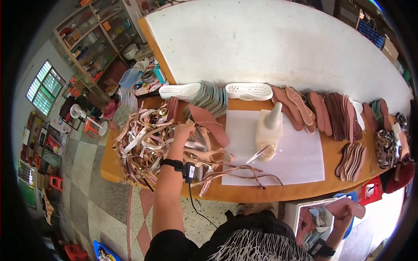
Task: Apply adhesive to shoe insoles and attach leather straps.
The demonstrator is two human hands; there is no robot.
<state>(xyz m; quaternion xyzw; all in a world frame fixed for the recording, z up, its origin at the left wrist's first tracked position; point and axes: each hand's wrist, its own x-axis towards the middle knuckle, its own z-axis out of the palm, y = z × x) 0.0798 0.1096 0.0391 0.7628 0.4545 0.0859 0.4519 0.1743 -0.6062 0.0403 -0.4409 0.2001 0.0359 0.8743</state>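
My left hand (186,130) reaches to the right edge of a heap of strap strips (141,141), its fingers closed. Against those fingers rests a pinkish-brown insole (211,125), tilted over the things behind it; what the fingertips grip is hidden. Off to the right, beyond the table's front edge, my right hand (345,221) is raised and closed around another pinkish-brown insole (350,208). Below that hand stands a white box (292,217) holding pink and grey-blue strapped pieces. Tan straps (213,155) and long thin cords (248,168) lie right of my left forearm.
A white sheet (300,165) bears a pale bottle (273,116) and a glue-smeared container (266,141) with a brush (257,155). White soles (249,91), grey insoles (211,101) and rows of brown insoles (337,115) line the back of the orange-brown table (209,194).
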